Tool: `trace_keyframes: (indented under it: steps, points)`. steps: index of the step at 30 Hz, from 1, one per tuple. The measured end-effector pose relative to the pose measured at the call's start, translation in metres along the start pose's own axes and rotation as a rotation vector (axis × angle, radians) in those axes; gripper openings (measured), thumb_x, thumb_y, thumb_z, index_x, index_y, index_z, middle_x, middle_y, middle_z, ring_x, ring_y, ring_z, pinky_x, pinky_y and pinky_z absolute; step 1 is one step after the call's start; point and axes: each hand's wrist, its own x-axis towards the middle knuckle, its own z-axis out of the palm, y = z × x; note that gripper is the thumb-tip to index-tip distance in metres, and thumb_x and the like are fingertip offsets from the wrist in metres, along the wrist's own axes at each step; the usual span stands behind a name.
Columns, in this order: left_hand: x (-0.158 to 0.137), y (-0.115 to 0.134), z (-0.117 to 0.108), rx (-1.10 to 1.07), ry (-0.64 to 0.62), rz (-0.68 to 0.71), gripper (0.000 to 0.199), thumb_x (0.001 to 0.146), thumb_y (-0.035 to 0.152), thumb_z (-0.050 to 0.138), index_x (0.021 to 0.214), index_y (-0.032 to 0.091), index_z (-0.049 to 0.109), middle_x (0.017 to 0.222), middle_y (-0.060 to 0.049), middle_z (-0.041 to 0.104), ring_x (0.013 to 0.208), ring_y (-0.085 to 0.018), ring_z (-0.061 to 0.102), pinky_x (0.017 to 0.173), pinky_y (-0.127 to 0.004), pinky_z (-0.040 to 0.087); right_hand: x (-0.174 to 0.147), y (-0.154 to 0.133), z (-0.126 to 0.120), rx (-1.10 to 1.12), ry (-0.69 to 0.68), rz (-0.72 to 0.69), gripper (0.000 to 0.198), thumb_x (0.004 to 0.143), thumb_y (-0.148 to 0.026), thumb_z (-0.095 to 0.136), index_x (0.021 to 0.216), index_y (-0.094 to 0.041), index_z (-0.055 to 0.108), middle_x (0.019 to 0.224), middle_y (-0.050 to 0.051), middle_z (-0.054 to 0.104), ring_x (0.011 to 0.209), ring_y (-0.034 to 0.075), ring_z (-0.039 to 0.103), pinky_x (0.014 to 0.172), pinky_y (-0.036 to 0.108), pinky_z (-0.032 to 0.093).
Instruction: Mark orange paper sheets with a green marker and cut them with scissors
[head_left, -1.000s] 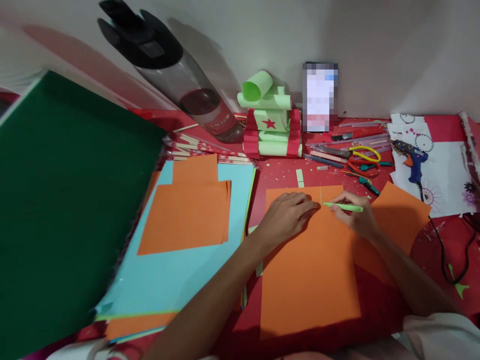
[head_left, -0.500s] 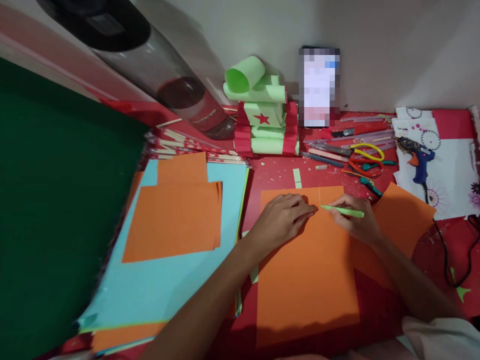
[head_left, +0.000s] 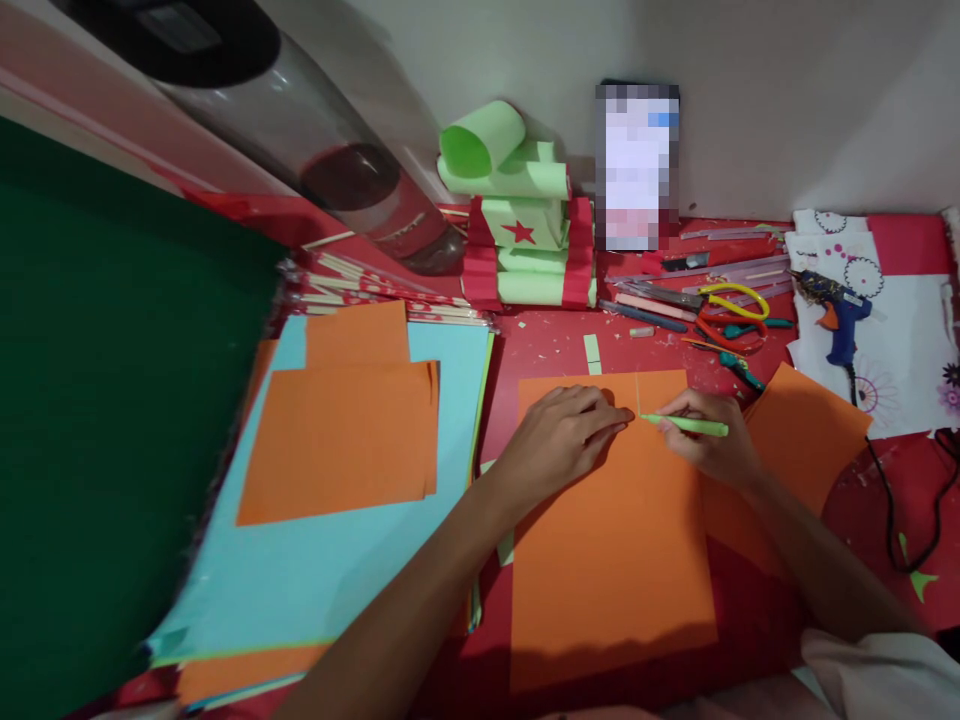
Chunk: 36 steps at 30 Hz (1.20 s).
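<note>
A large orange paper sheet lies on the red tabletop in front of me. My left hand rests flat on its upper part, fingers stretched toward the right and pressed lightly together. Between the fingers of my right hand is a slim light-green pen, its tip touching the sheet just beside my left fingertips. A faint pale line runs from the sheet's top edge down to about the tip. More orange paper lies under and beside my right hand.
Blue paper with orange pieces lies left. A green paper model and a phone stand at the wall. Scissors, pliers and a glue gun lie right; a large bottle leans back left.
The view has shifted slightly. Both hands keep nearly the same place on the sheet, and the pen tip stays near my left fingertips at the pale line's lower end.
</note>
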Motion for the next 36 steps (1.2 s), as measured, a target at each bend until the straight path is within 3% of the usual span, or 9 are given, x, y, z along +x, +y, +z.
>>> trace_keyframes:
  steps: [21,36]
  points:
    - [0.0012,0.0003,-0.0009,-0.003,-0.021,-0.015,0.028,0.109,0.022,0.051,0.117,0.023,0.078,0.095,-0.005,0.077,0.086,-0.019,0.069,0.080,-0.034,0.047,-0.0006,-0.0026,-0.0011,0.057,-0.039,0.046,0.009,0.080,-0.028,0.074,0.075,-0.023,0.068,0.053,-0.004,0.063,0.045,0.011,0.051,0.045,0.023,0.038]
    - [0.0014,0.0005,-0.0017,-0.016,-0.023,-0.020,0.026,0.106,0.019,0.054,0.117,0.022,0.078,0.096,-0.004,0.077,0.086,-0.020,0.068,0.080,-0.035,0.047,-0.0011,-0.0032,-0.0014,0.058,-0.057,0.030,0.003,0.076,-0.020,0.068,0.073,-0.022,0.068,0.051,-0.006,0.058,0.044,0.009,0.046,0.047,0.022,0.037]
